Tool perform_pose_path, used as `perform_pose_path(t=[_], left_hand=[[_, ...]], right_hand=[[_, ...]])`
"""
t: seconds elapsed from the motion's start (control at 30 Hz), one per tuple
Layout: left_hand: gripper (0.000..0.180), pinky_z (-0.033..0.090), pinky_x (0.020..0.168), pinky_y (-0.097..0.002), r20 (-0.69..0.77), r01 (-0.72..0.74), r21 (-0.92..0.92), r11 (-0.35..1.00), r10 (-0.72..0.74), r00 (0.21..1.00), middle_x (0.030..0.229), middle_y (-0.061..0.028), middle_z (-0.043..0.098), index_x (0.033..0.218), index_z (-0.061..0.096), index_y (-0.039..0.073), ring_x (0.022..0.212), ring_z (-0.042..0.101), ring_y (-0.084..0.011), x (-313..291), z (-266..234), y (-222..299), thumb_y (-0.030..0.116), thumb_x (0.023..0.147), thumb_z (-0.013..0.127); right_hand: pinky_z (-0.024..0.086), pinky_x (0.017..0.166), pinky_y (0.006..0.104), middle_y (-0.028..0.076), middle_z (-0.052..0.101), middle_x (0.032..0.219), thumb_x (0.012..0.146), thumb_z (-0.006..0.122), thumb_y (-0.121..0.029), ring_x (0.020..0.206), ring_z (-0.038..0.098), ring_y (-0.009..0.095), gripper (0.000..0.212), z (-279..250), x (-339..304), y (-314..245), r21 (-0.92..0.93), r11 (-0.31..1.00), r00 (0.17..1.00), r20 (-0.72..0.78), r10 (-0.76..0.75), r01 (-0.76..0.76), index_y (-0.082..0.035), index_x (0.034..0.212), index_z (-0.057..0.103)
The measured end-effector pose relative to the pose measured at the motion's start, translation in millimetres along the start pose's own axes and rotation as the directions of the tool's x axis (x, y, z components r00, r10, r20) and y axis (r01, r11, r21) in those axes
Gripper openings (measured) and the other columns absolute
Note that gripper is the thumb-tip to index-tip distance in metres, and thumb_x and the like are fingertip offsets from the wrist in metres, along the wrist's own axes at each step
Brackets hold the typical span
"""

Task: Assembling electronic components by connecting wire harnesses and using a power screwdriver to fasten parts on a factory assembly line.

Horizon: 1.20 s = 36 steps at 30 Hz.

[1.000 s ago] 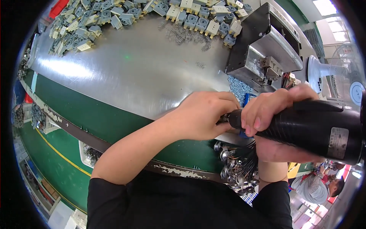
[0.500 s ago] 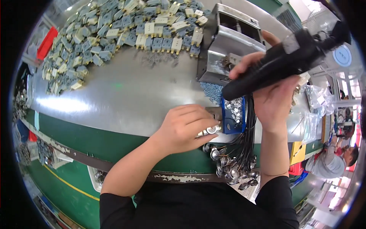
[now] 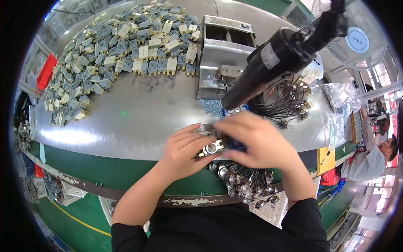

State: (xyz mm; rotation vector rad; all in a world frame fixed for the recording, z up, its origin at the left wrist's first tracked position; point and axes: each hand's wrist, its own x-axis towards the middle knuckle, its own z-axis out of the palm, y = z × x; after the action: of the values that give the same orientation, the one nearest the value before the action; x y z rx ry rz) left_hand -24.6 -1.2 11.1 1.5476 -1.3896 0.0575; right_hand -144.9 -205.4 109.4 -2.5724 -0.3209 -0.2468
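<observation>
My left hand is closed on a small switch-like part with a round metal disc and brass-coloured terminals, near the bench's front edge. Just right of it, my right hand is smeared by motion. Its thumb and fingers are apart, beside the part's right end, with nothing seen between them. Above that hand a black electric screwdriver hangs tilted, held by neither hand. A blue tray of small metal pieces is mostly hidden behind my right hand.
Grey and cream blocks are heaped at the far left. Blue screws lie before a metal fixture. Black leads and round metal-ended pieces lie to the right and in front. A person sits at far right.
My right hand has let go of the electric screwdriver and come down left beside the part. The screwdriver now hangs free. My left hand still holds the part; the view has shifted.
</observation>
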Motion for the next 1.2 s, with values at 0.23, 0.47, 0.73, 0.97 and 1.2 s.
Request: perform_pose_path(t=[0.23, 0.47, 0.73, 0.97, 1.2], left_hand=[[0.044, 0.062, 0.094, -0.0506, -0.235, -0.059, 0.101, 0.993, 0.082, 0.969, 0.090, -0.0111, 0.079, 0.103, 0.071, 0.005, 0.085, 0.079, -0.0291, 3.6, 1.8, 10.7, 0.014, 0.071, 0.098], [0.037, 0.064, 0.093, -0.0455, -0.186, -0.105, 0.217, 0.971, 0.147, 0.971, 0.092, -0.0100, 0.080, 0.096, 0.071, 0.006, 0.084, 0.078, -0.0243, 8.0, -3.8, 30.8, 0.010, 0.071, 0.098], [0.065, 0.064, 0.078, -0.0379, -0.222, -0.158, -0.050, 0.986, 0.143, 0.965, 0.104, -0.0166, 0.078, 0.132, 0.056, 0.001, 0.082, 0.078, -0.0260, -7.4, 7.4, 23.1, 0.024, 0.082, 0.092], [0.038, 0.060, 0.070, -0.0372, -0.043, -0.205, -0.200, 0.958, 0.200, 0.979, 0.088, -0.0127, 0.075, 0.115, 0.066, 0.000, 0.075, 0.073, -0.0259, -7.4, 18.9, 24.3, 0.017, 0.087, 0.084], [0.026, 0.059, 0.065, -0.0365, 0.096, -0.220, -0.273, 0.936, 0.254, 0.962, 0.076, -0.0075, 0.070, 0.099, 0.070, 0.003, 0.064, 0.069, -0.0246, -5.6, 32.0, 26.2, 0.013, 0.080, 0.086]], right_hand=[[0.057, 0.079, 0.0403, 0.006, 0.072, 0.102, 0.074, 0.086, -0.014, 0.089, 0.071, 0.027, 0.055, 32.2, -9.6, 2.1, -0.111, 0.991, 0.977, -0.192, -0.093, 0.072, -0.004, 0.125, 0.070], [0.055, 0.080, 0.0348, 0.003, 0.071, 0.101, 0.077, 0.084, -0.022, 0.091, 0.072, 0.021, 0.044, 36.7, -23.1, 5.8, -0.194, 0.978, 0.967, -0.224, -0.123, 0.079, -0.006, 0.117, 0.072], [0.057, 0.088, 0.0451, 0.018, 0.072, 0.108, 0.087, 0.080, -0.020, 0.096, 0.071, 0.039, 0.041, -32.0, -66.7, 88.6, -0.220, 0.954, 0.560, -0.826, -0.071, -0.203, 0.001, 0.119, 0.066], [0.044, 0.112, 0.0452, 0.019, 0.063, 0.129, 0.087, 0.087, -0.030, 0.126, 0.059, 0.038, 0.060, -86.8, -94.5, 122.4, -0.356, 0.513, 0.454, -0.888, 0.075, -0.781, 0.001, 0.133, 0.062], [0.048, 0.046, 0.0279, 0.002, 0.069, 0.064, 0.109, 0.059, -0.025, 0.045, 0.062, 0.014, 0.054, -107.0, -96.9, -18.9, 0.736, 0.441, 0.840, -0.535, -0.088, 0.514, -0.009, 0.059, 0.068]])
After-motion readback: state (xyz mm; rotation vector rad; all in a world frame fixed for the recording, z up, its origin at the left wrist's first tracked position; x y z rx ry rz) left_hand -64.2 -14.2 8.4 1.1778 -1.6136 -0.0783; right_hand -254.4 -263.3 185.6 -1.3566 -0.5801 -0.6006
